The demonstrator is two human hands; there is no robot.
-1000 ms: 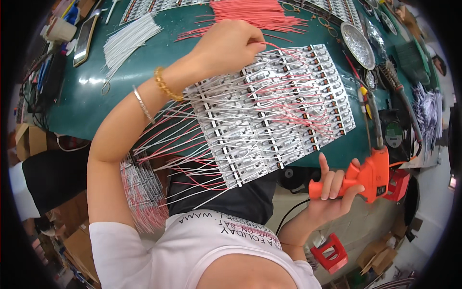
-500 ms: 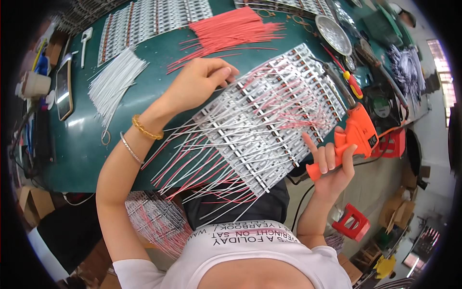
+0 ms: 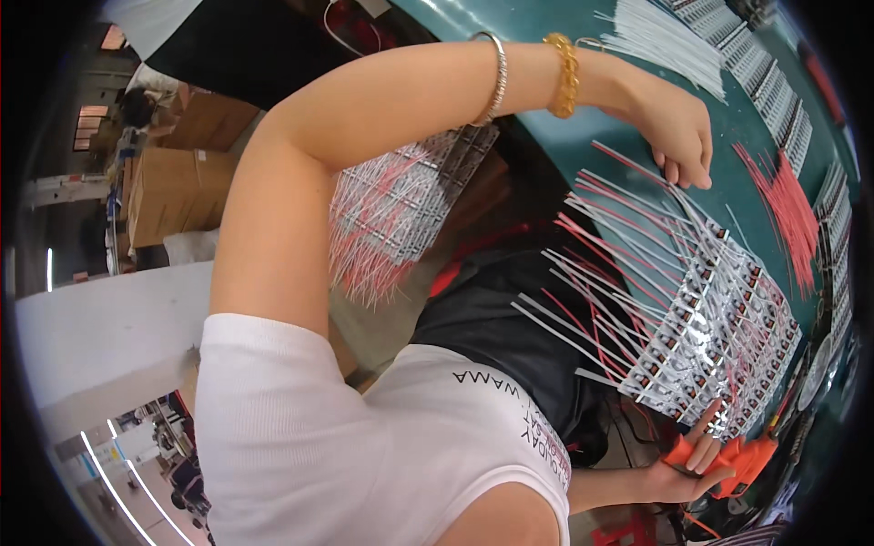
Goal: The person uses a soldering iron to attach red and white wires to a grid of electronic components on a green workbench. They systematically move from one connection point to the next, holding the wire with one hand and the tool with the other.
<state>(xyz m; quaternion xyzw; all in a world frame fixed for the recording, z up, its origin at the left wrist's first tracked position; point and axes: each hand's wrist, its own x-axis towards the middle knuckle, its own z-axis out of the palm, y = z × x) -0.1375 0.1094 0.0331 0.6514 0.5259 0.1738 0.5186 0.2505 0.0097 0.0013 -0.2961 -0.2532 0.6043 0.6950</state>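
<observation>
I see left hand [image 3: 681, 132] loosely curled, fingertips on green table [image 3: 746, 196] above wired board panel [image 3: 706, 341]. Right hand [image 3: 685, 473] grips orange tool [image 3: 742, 460] at lower rim; tool tip cut off, blurred.

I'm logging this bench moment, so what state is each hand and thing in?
Left hand: fingers curled, resting on the green table.
Right hand: gripping the orange tool.
Wired board panel: flat on the table, overhanging its near edge.
Second wired panel: under the left arm; its support is hidden.
Red wire bundle: loose on the table.
</observation>
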